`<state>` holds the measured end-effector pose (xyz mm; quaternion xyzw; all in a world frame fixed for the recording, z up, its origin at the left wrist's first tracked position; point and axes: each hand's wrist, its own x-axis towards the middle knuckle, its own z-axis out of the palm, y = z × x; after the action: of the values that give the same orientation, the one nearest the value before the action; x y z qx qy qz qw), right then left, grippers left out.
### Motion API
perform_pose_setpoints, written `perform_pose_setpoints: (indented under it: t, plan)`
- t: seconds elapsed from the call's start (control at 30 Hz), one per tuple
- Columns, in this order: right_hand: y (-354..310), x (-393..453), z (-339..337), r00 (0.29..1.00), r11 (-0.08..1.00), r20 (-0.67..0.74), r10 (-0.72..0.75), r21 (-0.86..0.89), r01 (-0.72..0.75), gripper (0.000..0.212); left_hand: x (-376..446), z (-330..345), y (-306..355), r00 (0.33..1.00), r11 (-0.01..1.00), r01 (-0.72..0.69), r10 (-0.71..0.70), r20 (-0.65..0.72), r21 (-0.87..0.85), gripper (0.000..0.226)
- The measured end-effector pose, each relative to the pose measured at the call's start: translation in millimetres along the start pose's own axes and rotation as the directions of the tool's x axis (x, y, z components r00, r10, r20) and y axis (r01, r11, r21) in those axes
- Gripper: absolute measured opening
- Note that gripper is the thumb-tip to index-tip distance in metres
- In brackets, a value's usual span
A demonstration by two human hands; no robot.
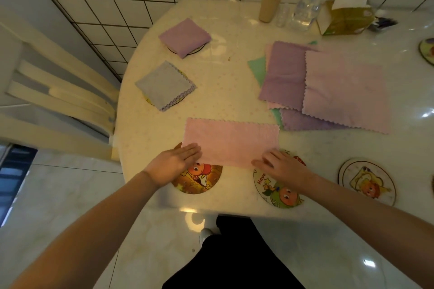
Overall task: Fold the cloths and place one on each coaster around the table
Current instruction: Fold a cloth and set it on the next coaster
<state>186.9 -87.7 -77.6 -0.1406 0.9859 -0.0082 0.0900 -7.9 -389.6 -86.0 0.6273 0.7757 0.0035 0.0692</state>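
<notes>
A pink cloth lies folded in half as a long rectangle near the table's front edge. My left hand rests flat on its near left corner, fingers straight. My right hand presses the near right corner with fingers spread. Under the cloth's near edge sit two cartoon coasters. A folded purple cloth and a folded grey cloth each lie on a coaster at the left. A pile of unfolded cloths lies at the right.
Another bare coaster lies at the front right, and one more at the right edge. A cup, a pump bottle and a tissue box stand at the back. A chair is on the left.
</notes>
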Motion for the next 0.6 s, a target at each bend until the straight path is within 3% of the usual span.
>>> perform_pose_setpoints:
  t: [0.13,0.23,0.33,0.4,0.5,0.6]
  plan:
    - [-17,-18,-2,0.999,0.998,-0.013,-0.032,0.05,0.033,0.076,-9,-15,-9,0.998,0.999,-0.026,0.029,-0.051,0.041,0.067]
    - [-47,-36,8,0.997,0.993,-0.037,-0.062,0.1,0.065,0.071,-23,-10,-8,1.0,0.99,-0.026,0.027,-0.008,0.138,0.064]
    - [-71,-47,29,0.997,0.991,-0.003,-0.073,0.116,0.073,0.072,-37,9,10,0.996,0.985,0.025,-0.039,0.083,0.173,0.068]
    - [-74,-50,38,0.996,0.987,0.018,-0.089,0.137,0.086,0.071,-42,22,28,0.991,0.98,0.117,-0.126,0.051,0.16,0.069]
    - [-67,-50,27,0.989,0.978,0.012,-0.149,0.147,0.145,0.055,-40,31,62,0.967,0.959,0.248,-0.236,-0.091,0.14,0.051]
    - [-48,-48,14,0.962,0.954,-0.021,-0.274,0.122,0.274,0.039,-24,37,101,0.978,0.974,0.204,-0.199,-0.061,0.094,0.058]
